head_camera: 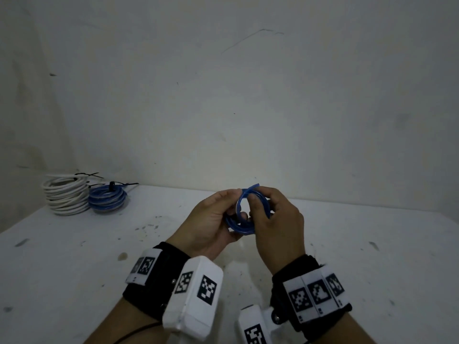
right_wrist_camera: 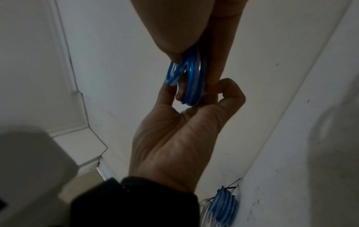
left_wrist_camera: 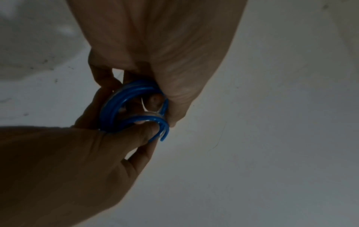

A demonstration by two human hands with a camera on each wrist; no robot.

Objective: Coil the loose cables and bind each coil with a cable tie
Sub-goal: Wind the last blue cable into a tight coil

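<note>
Both hands are holding the small blue cable coil upright above the table: left hand pinching at 9 o'clock, right hand clamping at 3 o'clock, loose end pointing to 12.

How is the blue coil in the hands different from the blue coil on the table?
The held coil is up in the air, gripped by the left hand and right hand; the table coil lies flat beside a white coil. The table coil wears a black tie; the held coil shows none. Both are blue cable.
</note>
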